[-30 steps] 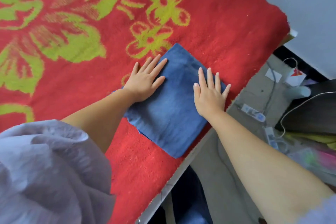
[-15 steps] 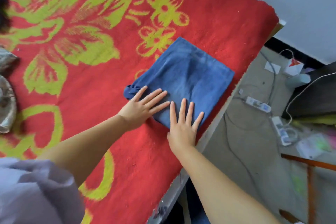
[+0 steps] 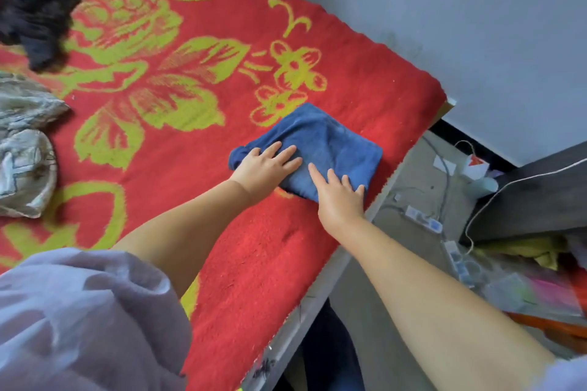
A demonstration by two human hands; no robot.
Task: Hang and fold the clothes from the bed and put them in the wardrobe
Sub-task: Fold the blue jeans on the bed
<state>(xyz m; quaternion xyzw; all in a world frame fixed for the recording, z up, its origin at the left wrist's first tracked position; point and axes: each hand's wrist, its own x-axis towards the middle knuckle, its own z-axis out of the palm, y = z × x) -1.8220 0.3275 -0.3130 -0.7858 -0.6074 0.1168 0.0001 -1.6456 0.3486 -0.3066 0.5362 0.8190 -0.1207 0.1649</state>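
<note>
Both hands are flat on the folded blue garment (image 3: pixel 320 149), fingers straight and spread, not gripping anything. The left hand (image 3: pixel 265 167) presses the near-left part by the bunched corner, and the right hand (image 3: pixel 340 197) covers the near edge, closest to the side of the bed (image 3: pixel 190 187).

What I'd worry about: the bundle sits right by the bed's edge, with the floor and a mess of power strips (image 3: pixel 425 220) and cables below. If it gets scooped up one-handed or dragged, I reckon the fold falls open or the whole thing slides off. That left corner already looks rumpled and sticking out, so it'd probably be the first bit to flop loose.

The garment itself looks like faded denim, folded into a rough rectangle, thick and a bit puffy, not crisp. Further up the bed there's a crumpled grey garment (image 3: pixel 25 165) and something dark (image 3: pixel 35 0) not yet folded.
</note>
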